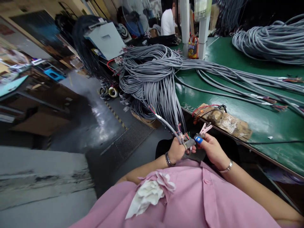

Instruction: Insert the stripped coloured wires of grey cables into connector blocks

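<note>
Left hand (177, 150) grips grey cables (166, 123), right hand (213, 151) apparently pinches a pink clip (205, 128), forearms (253, 184) angled inward.

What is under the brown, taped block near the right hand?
The brown block lies on the green tabletop, visible beside it; what is directly beneath is covered.

Both arms were bent inward, bringing the hands close together in front of the torso. The left forearm (142, 167) angled up to a fairly straight wrist (169, 159), and the left hand (177, 151) was curled in a grip, its knuckles turned upward. The right forearm (258, 188) was bare and slanted in from the lower corner; the right hand (213, 152) pinched between thumb (203, 144) and bent forefinger. The left fingertips were partly hidden, so their exact placement was hard to judge.
</note>
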The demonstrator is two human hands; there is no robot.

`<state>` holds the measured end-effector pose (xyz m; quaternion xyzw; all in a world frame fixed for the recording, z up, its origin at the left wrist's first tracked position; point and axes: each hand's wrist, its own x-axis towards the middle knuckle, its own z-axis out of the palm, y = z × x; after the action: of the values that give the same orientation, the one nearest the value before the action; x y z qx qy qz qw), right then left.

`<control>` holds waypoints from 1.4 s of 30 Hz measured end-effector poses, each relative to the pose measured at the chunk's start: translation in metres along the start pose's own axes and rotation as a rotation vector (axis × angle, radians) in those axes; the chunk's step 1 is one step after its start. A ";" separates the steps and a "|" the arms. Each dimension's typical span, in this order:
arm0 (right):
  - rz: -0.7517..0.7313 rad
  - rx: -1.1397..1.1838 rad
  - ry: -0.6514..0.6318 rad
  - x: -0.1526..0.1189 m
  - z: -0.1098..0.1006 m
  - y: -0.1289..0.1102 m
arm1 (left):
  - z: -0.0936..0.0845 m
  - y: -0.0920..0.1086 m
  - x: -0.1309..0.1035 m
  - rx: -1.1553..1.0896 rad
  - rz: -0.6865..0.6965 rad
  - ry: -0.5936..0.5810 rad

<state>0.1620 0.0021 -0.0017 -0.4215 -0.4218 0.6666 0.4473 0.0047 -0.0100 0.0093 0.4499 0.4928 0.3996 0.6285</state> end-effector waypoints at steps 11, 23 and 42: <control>0.013 0.149 0.164 0.000 0.010 0.010 | 0.005 -0.012 0.003 -0.143 0.020 0.143; 0.096 0.443 -0.055 0.009 -0.034 0.014 | 0.003 0.006 0.002 -0.224 -0.020 0.022; 0.040 0.531 0.014 0.028 -0.021 0.004 | 0.013 0.007 0.011 -0.057 -0.089 -0.094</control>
<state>0.1738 0.0318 -0.0165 -0.3021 -0.2205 0.7598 0.5318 0.0195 0.0001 0.0149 0.4280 0.4707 0.3635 0.6806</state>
